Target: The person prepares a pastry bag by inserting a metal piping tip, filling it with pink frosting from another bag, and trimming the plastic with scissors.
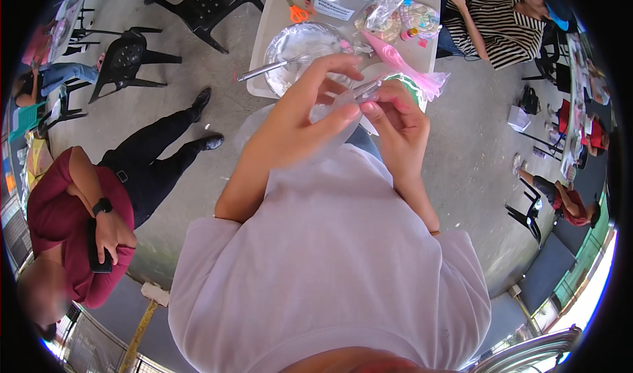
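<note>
Between my hands is a clear plastic piping bag (339,126), its narrow end up near the fingertips. My left hand (316,106) has its fingers spread around the bag, the thumb along it. With thumb and fingers my right hand (395,116) pinches the narrow end, where something shiny, perhaps a piping tip (367,91), shows. Pink stains mark the right fingers. Just beyond the hands stands a metal bowl (271,51) with white cream in it, a wire whisk (269,68) lying across its rim. A piping bag of pink icing (395,59) lies to the right.
The table (259,32) also holds orange scissors (298,13), a silver shortening bag (336,7), a small bottle (409,34) and stained round pieces (419,19). A person in a striped shirt (499,24) is at its right side. Another person in maroon (84,224) stands at left, near black chairs (123,59).
</note>
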A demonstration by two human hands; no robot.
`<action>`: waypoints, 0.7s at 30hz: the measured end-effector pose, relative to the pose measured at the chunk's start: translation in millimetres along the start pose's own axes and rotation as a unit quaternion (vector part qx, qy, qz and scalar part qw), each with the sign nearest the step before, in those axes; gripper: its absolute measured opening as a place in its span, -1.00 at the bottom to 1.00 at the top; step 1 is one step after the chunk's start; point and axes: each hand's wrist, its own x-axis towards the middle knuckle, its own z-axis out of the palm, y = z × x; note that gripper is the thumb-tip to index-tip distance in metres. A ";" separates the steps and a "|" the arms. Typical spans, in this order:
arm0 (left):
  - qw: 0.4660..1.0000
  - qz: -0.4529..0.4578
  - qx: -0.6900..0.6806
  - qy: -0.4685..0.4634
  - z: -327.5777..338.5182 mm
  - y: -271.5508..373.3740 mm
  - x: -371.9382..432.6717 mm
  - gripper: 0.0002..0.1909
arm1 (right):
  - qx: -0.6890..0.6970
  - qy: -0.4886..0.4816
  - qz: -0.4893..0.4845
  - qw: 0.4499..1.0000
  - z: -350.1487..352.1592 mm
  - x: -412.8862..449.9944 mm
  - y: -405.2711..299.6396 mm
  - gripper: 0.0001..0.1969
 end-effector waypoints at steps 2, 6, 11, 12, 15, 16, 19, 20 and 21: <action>0.996 0.034 0.060 -0.054 -7.0 -0.1 7.8 -0.73 | -0.017 -0.025 0.006 1.000 -3.9 3.3 -7.6 -0.90; 0.996 0.075 0.018 -0.045 -2.8 -17.8 10.2 -0.73 | -0.029 -0.052 -0.016 0.998 -5.5 5.2 -11.6 -0.95; 0.996 -0.021 -0.088 0.016 15.5 -20.0 7.4 -0.81 | 0.048 -0.005 0.059 0.997 8.2 -5.3 -5.5 -0.89; 0.991 -0.054 -0.116 0.044 17.9 -21.0 6.9 -0.83 | 0.022 -0.002 0.043 0.999 10.4 -4.3 -7.4 -0.88; 0.995 -0.038 -0.076 0.051 19.6 -19.4 6.7 -0.83 | -0.015 0.009 0.016 1.000 10.6 -3.9 -7.5 -0.87; 0.995 -0.038 -0.077 0.051 19.7 -19.9 6.4 -0.83 | -0.027 0.018 0.005 0.999 9.9 -3.9 -7.1 -0.87; 0.998 -0.011 -0.028 0.049 18.7 -21.1 6.0 -0.83 | -0.134 -0.003 -0.080 0.988 3.2 0.1 -3.1 -0.87; 0.999 0.002 -0.020 0.047 18.6 -19.3 6.6 -0.84 | -0.134 -0.003 -0.080 0.988 3.3 0.2 -3.7 -0.87; 0.999 0.014 -0.012 0.045 18.6 -18.1 7.0 -0.85 | -0.126 0.003 -0.074 0.989 3.5 0.3 -5.0 -0.87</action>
